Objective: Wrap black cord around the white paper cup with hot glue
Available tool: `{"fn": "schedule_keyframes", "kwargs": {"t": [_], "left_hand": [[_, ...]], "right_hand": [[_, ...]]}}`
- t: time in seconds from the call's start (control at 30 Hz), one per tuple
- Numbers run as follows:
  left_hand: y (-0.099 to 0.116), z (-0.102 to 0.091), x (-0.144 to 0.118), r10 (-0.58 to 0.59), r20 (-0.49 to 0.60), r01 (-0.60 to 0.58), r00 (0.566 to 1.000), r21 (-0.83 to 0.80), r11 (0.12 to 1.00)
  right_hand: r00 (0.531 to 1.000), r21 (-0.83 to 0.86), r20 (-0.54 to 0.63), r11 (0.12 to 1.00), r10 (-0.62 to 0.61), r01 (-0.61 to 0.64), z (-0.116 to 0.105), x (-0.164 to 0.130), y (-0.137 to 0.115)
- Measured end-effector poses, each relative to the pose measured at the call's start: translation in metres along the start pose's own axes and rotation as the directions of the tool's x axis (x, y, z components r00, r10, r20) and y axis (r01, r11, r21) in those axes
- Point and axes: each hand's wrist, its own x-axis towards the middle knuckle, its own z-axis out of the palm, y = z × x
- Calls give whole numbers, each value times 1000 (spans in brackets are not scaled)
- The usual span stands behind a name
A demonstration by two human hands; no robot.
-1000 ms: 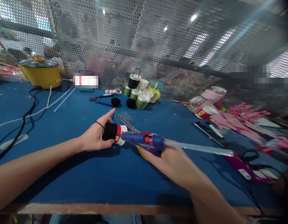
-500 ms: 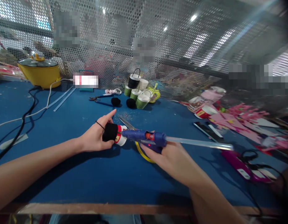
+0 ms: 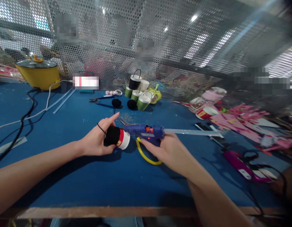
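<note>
My left hand is wrapped round a small paper cup, red and white at its rim and wound with black yarn over the rest. A black strand loops over my fingers. In my right hand is a blue hot glue gun with a red light on, a clear glue stick jutting from its back. Its nozzle end is at the far side of the cup; whether it touches is hidden. Below the gun shows the yellow handle of scissors, whose blades are partly covered.
Beyond my hands are blue-handled pliers, black yarn balls and several small wrapped cups. A yellow electric pot with cables stands left. On the right lie a phone, pink pieces and a magenta power strip.
The glue gun has moved slightly up and left, its nozzle shifting to the cup's far side. The cup has turned, showing more of its white end. The view has shifted a little.
</note>
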Motion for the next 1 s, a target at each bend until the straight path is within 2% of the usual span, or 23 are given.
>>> {"fn": "schedule_keyframes", "kwargs": {"t": [0.17,0.4,0.7,0.8,1.0], "left_hand": [[-2,1,0,25,-1,-25,1000,8,1000],[-2,1,0,66,0,-66,998,23,998],[-2,2,0,63,-5,-63,998,10,998],[-1,2,0,39,-5,-39,999,-10,999],[-1,2,0,-90,-11,88,996,-120,989]], "right_hand": [[999,-8,33,1000,16,-16,-3,-7,-1],[999,-51,20,998,28,-27,0,5,0],[1000,-20,11,1000,6,-6,-2,-1,-2],[1000,-26,12,1000,17,-17,0,0,-1],[999,-34,11,998,48,-47,1,-7,0]]}}
